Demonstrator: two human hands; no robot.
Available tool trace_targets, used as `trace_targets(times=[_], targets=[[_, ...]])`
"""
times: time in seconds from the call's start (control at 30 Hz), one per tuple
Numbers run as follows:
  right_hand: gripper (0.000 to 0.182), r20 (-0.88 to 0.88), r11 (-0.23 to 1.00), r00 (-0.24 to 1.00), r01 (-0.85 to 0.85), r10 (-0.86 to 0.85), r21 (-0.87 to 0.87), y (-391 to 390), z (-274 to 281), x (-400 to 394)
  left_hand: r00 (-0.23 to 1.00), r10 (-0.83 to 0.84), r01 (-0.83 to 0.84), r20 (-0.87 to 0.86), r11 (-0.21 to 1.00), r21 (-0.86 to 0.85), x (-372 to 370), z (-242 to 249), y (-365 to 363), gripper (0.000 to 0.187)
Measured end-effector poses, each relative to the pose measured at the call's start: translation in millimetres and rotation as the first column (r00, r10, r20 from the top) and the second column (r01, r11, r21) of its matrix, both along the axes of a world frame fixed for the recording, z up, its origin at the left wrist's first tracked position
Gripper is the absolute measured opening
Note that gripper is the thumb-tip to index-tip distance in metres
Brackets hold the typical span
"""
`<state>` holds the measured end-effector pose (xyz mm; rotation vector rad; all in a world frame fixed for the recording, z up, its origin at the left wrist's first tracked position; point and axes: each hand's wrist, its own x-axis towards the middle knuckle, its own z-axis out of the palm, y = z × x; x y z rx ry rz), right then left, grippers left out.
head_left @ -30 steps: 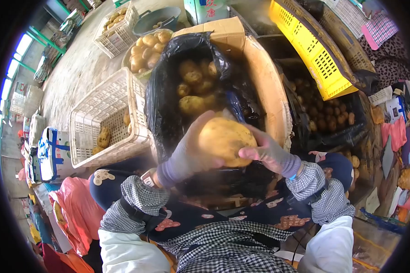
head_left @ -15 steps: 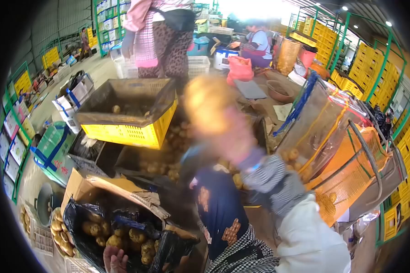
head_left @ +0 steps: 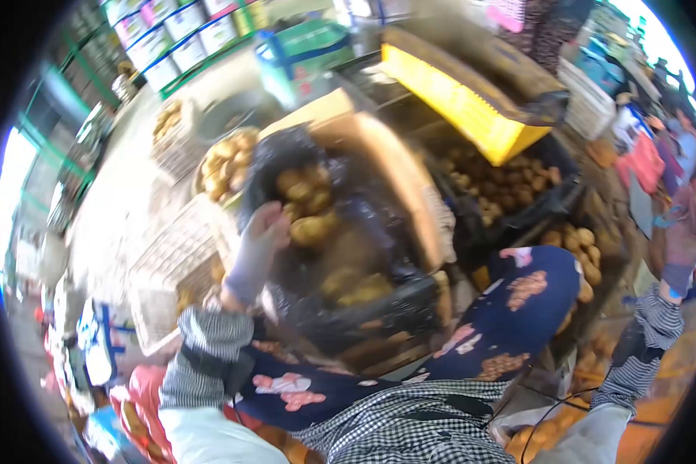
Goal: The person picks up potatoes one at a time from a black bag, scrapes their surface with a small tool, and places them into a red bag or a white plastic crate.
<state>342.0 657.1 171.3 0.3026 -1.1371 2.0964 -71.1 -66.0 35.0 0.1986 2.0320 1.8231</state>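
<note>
A cardboard box (head_left: 398, 158) lined with a black plastic bag (head_left: 348, 329) stands before my knees, with potatoes (head_left: 313, 209) inside. My left hand (head_left: 267, 232) is at the bag's left edge, its fingers beside the potatoes; whether they grip one is unclear. At the far right, my right hand (head_left: 682, 232) is stretched out and blurred, with its fingers too smeared to read. Near that arm, more potatoes (head_left: 584, 251) lie beyond my knee.
A yellow crate (head_left: 472, 104) with a dark lining sits above a black-lined bin of potatoes (head_left: 503, 185). White plastic crates (head_left: 182, 263) and a heaped potato container (head_left: 228, 166) stand at left. A green bag (head_left: 305, 54) is behind. A person (head_left: 684, 147) is at the upper right.
The view has swung left and down, bringing the lined box to the middle. My right hand, earlier raised with a blurred potato, is now far right. More of my left hand shows.
</note>
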Motion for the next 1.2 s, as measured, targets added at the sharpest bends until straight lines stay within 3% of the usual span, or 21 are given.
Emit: trace_targets(times=[0.07, 0.13, 0.17, 0.2, 0.23, 0.3, 0.33, 0.37, 0.4, 0.47, 0.63, 0.73, 0.8, 0.87, 0.97, 1.1, 1.17, 1.2], targets=[[0.042, 0.027, 0.989, 0.989, -0.145, 0.145, 0.005, -65.1, -32.5, -96.6, 0.993, 0.103, -0.102, -0.059, 0.994, 0.023, -24.9, 11.3, 5.7, 0.048], [0.040, 0.018, 0.965, 0.966, -0.259, 0.260, -0.026, -151.3, -58.5, -192.2, 0.987, 0.015, -0.042, -0.160, 0.985, -0.167, -61.3, -10.3, 11.5, 0.048], [0.038, 0.091, 0.989, 0.990, -0.095, 0.106, -0.117, -200.5, -65.1, -226.8, 0.978, -0.042, -0.013, -0.204, 0.966, -0.259, -77.0, -26.7, 16.7, 0.048], [0.033, 0.254, 0.989, 0.965, 0.102, -0.071, -0.110, -235.6, -71.2, -256.3, 0.941, -0.148, -0.050, -0.305, 0.830, -0.556, -85.7, -40.0, 29.9, 0.050], [0.031, 0.328, 0.978, 0.944, 0.099, -0.034, -0.186, -254.3, -84.1, -279.8, 0.844, -0.329, -0.102, -0.424, 0.677, -0.729, -97.8, -73.3, 32.4, 0.050], [0.031, 0.423, 0.969, 0.906, 0.128, -0.027, -0.211, -298.1, -96.9, -302.4, 0.829, -0.435, -0.231, -0.352, 0.306, -0.923, -82.3, -94.6, 66.2, 0.055], [0.031, 0.508, 0.966, 0.858, 0.193, -0.082, -0.171, -311.9, -103.5, -307.8, 0.789, -0.517, -0.271, -0.332, 0.193, -0.943, -81.7, -120.7, 75.3, 0.050], [0.031, 0.510, 0.966, 0.855, 0.203, -0.094, -0.162, -317.4, -115.3, -311.8, 0.847, -0.526, -0.064, -0.082, 0.053, -0.997, -100.1, -157.8, 79.3, 0.053], [0.032, 0.567, 0.951, 0.819, 0.239, -0.089, -0.195, -322.5, -121.1, -314.2, 0.854, -0.518, 0.050, 0.051, -0.016, -0.999, -101.8, -180.6, 84.7, 0.053], [0.034, 0.612, 0.963, 0.790, 0.136, 0.037, -0.234, -321.3, -119.8, -311.9, 0.848, -0.490, 0.162, 0.202, -0.122, -0.979, -101.2, -203.2, 98.0, 0.054], [0.031, 0.594, 0.978, 0.803, 0.091, 0.040, -0.188, -317.7, -121.5, -311.1, 0.824, -0.461, 0.253, 0.330, -0.222, -0.942, -108.5, -213.1, 108.7, 0.055], [0.031, 0.587, 0.990, 0.809, 0.059, 0.028, -0.128, -319.7, -127.6, -308.7, 0.805, -0.484, 0.279, 0.343, -0.201, -0.939, -111.7, -205.7, 108.0, 0.055], [0.031, 0.578, 0.998, 0.816, 0.032, 0.004, -0.052, -318.3, -136.1, -311.4, 0.798, -0.510, 0.289, 0.322, -0.147, -0.946, -110.8, -192.6, 106.8, 0.056], [0.032, 0.566, 0.995, 0.822, -0.017, 0.068, -0.095, -322.1, -139.8, -312.5, 0.792, -0.540, 0.304, 0.286, -0.058, -0.951, -103.4, -171.8, 105.4, 0.056], [0.034, 0.595, 0.983, 0.785, -0.097, 0.172, -0.157, -338.1, -137.6, -310.0, 0.797, -0.570, 0.358, 0.198, 0.183, -0.916, -79.1, -123.1, 107.2, 0.057], [0.039, 0.623, 0.950, 0.746, -0.313, 0.236, 0.015, -358.4, -161.4, -307.5, 0.862, -0.506, 0.379, 0.013, 0.627, -0.681, -41.3, -48.0, 105.6, 0.053], [0.042, 0.688, 0.881, 0.691, -0.445, 0.222, 0.163, -366.4, -183.9, -311.1, 0.790, -0.566, 0.368, -0.236, 0.746, -0.555, -22.2, -17.2, 97.2, 0.052], [0.043, 0.725, 0.828, 0.651, -0.519, 0.223, 0.212, -378.0, -195.1, -305.6, 0.846, -0.485, 0.373, -0.220, 0.834, -0.406, -4.7, 3.6, 95.1, 0.051]])
